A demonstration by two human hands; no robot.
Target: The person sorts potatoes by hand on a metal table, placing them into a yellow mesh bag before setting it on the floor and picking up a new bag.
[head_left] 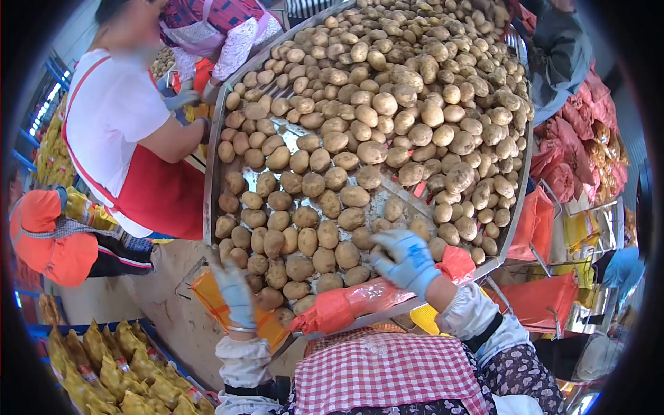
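Note:
Potatoes (308, 241) cover a metal sorting table (211, 187), a loose single layer near me and a deep heap further back. My left hand (234, 294), in a light blue glove, is at the table's left front edge, beside the nearest potatoes, fingers stretched and apart with nothing in them. Over the front of the layer is my right hand (407, 263), gloved the same way. Its fingers point left, spread and slightly bent, close over the potatoes, and it holds none. Red plastic wrapping (360, 301) covers the front rim between my forearms.
An orange bag (216, 299) hangs open below the left front corner. Red bags (546, 301) hang on metal frames at the right. Filled yellow mesh bags (117, 366) stand at lower left. A person in a red apron (162, 183) works along the left side, others nearby.

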